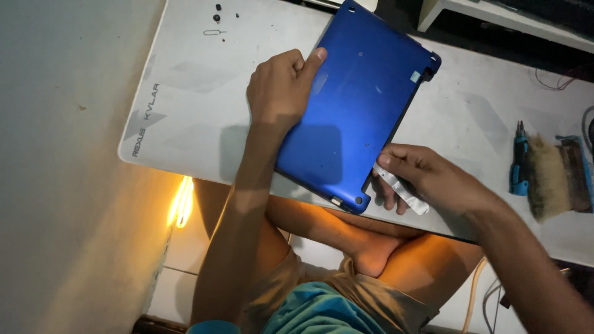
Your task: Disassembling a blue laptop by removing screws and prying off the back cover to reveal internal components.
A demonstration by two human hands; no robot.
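A blue laptop bottom cover [359,105] lies tilted on a white desk mat [185,99]. My left hand [281,86] grips its left edge, thumb pressed on top of the blue surface. My right hand [427,179] holds the cover's right edge near the lower corner, fingers curled under it, with a thin white strip [402,188] lying across the fingers. The near corner of the cover hangs over the desk's front edge.
Several small black screws and a metal pin [216,21] lie at the mat's far left corner. A teal screwdriver [518,158] and a bristle brush [547,176] rest at the right. A white wall is at the left; my crossed legs are below the desk.
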